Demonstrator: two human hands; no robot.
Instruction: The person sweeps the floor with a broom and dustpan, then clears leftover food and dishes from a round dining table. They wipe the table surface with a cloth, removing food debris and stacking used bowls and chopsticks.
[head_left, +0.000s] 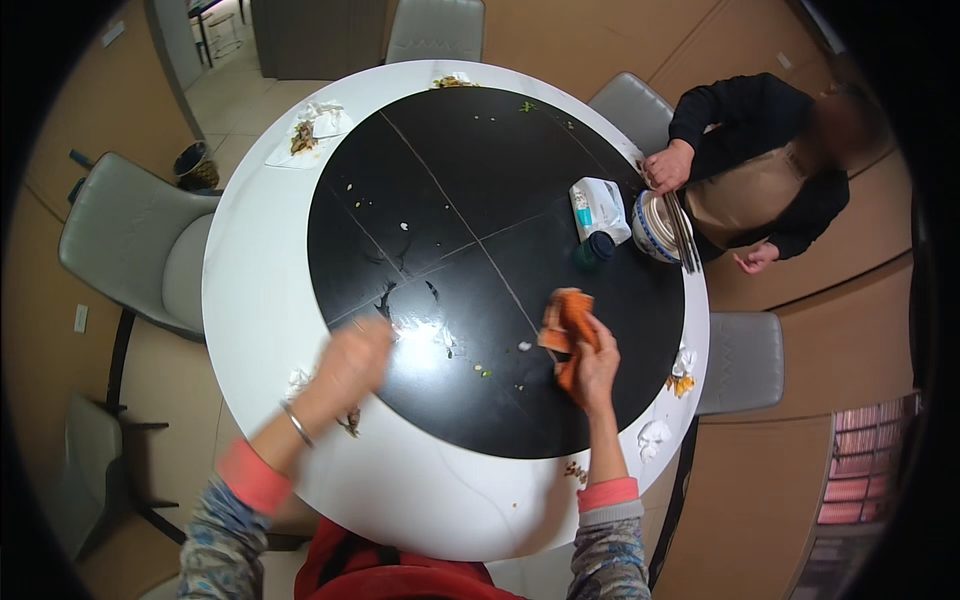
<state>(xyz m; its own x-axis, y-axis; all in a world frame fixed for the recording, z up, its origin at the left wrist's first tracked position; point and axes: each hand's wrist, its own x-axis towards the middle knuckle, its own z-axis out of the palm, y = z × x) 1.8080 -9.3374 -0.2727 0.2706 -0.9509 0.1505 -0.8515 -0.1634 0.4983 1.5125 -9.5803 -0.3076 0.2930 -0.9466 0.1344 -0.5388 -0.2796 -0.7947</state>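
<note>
An orange cloth (568, 319) is gripped in my right hand (597, 366), over the right front of the round black centre (495, 420) of the table. Blurred by motion, my left hand (351, 364) is over the left front edge of that black surface; its fingers look curled, but whether they hold anything is unclear. Food bits (481, 371) and a small white scrap (524, 346) lie between my hands. Wet streaks (431, 289) show farther back. Beneath my left forearm, crumpled tissue (297, 381) and dark food scraps (350, 421) rest on the white rim (251, 300).
A white wipes packet (600, 208) and a dark-lidded jar (595, 251) stand near stacked bowls (654, 229) with chopsticks (681, 232) across them. Beside these is another person (750, 165). Tissues and scraps (307, 135) dot the rim. Grey chairs (142, 240) surround the table.
</note>
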